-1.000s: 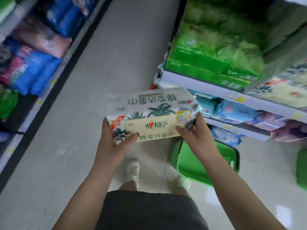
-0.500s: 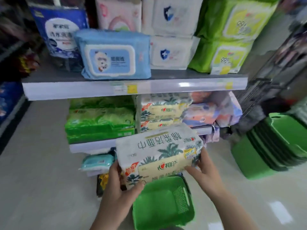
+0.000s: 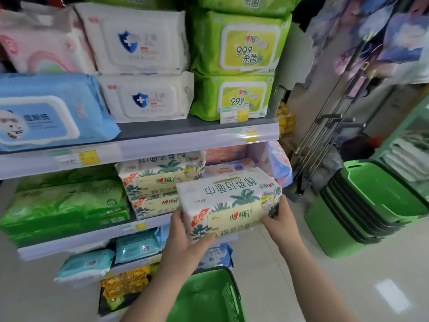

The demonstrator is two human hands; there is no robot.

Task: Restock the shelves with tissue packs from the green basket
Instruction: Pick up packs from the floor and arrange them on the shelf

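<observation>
Holding tissue pack between both hands, left hand and right hand pinching its ends

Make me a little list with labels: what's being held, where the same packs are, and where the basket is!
held: white tissue pack with palm-leaf print, gripped at its ends by the left hand and right hand
matching packs: two stacked on the grey middle shelf, behind the held pack
basket: green plastic basket on the floor, below the hands
nearby: stack of green baskets to the right
</observation>
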